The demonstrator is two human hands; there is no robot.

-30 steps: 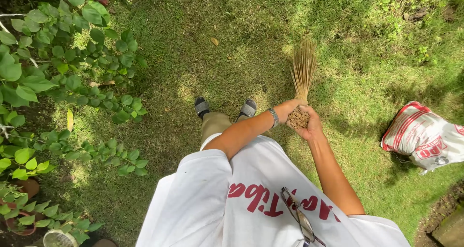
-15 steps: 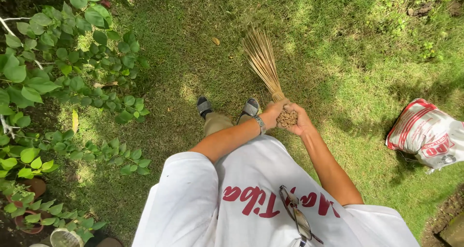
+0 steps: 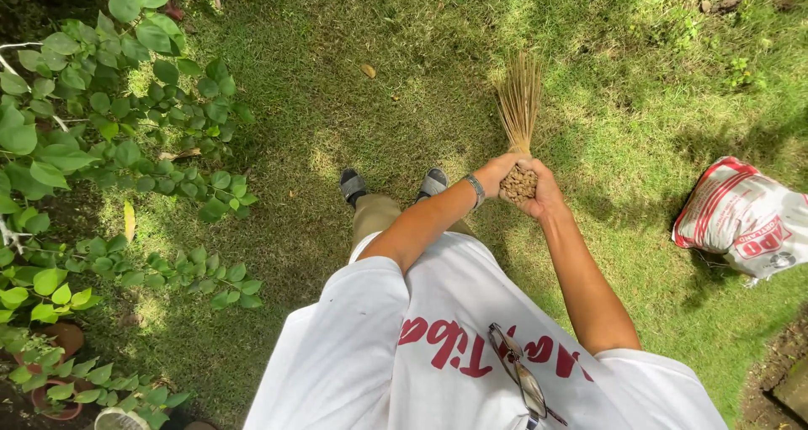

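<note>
Both hands meet around the butt end of a stick broom (image 3: 520,119), a bundle of thin straw-coloured ribs. The left hand (image 3: 498,176) curls closed on the bundle from the left, a bracelet (image 3: 476,191) on its wrist; the right hand (image 3: 543,193) wraps shut on it from the right, the two hands touching. The cut ends of the ribs (image 3: 518,183) show as a brown cluster between the fingers, facing up toward the camera.

The broom's long axis runs away from the person, nearly straight up the picture, with a slight lean to the right. Its loose tips fan out at the far end over the grass (image 3: 404,76); whether they touch the ground is hard to tell from this height.

Below the hands are two feet in grey sandals (image 3: 352,186), set on the lawn just left of the broom's handle end. A red-and-white sack (image 3: 741,220) lies on the grass well to the right. A leafy shrub (image 3: 101,127) fills the left edge.
</note>
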